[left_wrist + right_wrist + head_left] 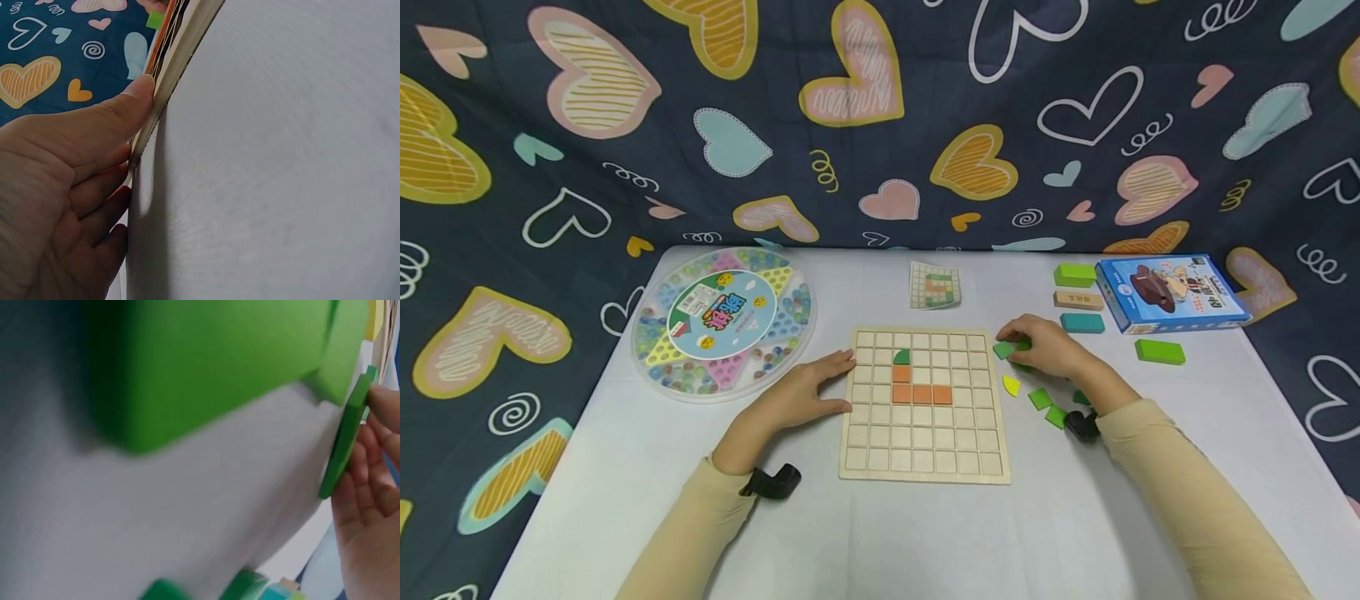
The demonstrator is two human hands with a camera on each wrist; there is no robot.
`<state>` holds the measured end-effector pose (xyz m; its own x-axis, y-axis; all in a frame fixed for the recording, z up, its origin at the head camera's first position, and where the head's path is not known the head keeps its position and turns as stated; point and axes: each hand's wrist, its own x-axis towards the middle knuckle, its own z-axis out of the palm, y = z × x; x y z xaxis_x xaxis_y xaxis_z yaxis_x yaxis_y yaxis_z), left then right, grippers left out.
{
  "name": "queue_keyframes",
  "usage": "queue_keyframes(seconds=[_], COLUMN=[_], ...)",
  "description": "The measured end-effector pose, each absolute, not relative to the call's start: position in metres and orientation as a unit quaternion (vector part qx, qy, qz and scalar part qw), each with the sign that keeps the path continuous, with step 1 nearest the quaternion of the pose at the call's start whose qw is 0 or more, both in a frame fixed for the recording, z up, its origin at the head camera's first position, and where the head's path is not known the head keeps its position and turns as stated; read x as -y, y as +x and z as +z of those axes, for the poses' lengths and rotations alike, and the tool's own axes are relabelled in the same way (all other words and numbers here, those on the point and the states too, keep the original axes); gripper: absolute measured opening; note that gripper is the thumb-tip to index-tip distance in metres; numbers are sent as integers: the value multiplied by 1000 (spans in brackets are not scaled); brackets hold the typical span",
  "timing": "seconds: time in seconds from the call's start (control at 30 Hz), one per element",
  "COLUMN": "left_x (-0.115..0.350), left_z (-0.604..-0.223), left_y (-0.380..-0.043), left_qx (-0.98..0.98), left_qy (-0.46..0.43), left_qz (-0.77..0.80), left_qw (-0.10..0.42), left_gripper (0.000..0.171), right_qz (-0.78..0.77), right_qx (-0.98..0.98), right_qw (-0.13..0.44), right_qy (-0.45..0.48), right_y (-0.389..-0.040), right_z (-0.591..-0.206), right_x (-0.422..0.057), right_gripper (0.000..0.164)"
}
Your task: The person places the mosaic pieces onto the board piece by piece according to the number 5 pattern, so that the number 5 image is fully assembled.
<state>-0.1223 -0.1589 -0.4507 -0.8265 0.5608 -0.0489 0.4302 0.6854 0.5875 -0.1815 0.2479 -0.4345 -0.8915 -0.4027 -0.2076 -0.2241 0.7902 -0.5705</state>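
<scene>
At the bottom of the frame is a white table surface [925,542]. Beige sleeves enter at lower left and lower right, each wrist bearing a black device.

The grid board [925,460], at the centre of the frame, is a flat, square panel of pale wood, divided into recessed square cells by raised ridges. Its upper-left portion carries four orange tiles [922,394] forming an L, capped by a green tile with one rounded corner [902,357]. The remaining cells show bare wood.

The left hand [801,396], fingers extended, touches the board's left edge with thumb and fingertips. The right hand [1045,346], just beyond the upper-right edge, pinches a thin, flat green tile [345,437] between thumb and fingers. A second green tile [1003,350] shows beside the fingertips; whether it is held cannot be told.

Below the right hand lie a yellow quarter-round tile [1011,385] and two bright green square tiles [1040,398].

Farther up stand a round marble case [722,317] at left, a printed pattern card [935,287] at centre, and coloured blocks [1082,323] beside a blue box [1172,292] at right. A dark heart-patterned cloth [925,150] fills the background.
</scene>
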Motion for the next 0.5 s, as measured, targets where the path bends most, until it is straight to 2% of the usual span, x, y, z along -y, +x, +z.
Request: queue_keyframes(seconds=[0.23,0.5], left_x=[159,159], left_z=[-449,-448], left_y=[-122,-121], left_qx=[-906,-907], left_qy=[282,281], left_qz=[298,294], left_qw=[107,110], left_gripper=[70,70], right_qz=[-246,-277], right_qx=[-942,-938], right_qw=[145,135], right_qy=[-178,-159], right_y=[-183,-177], right_z=[-435,-430], right_x=[-245,-247], right_gripper=[26,26])
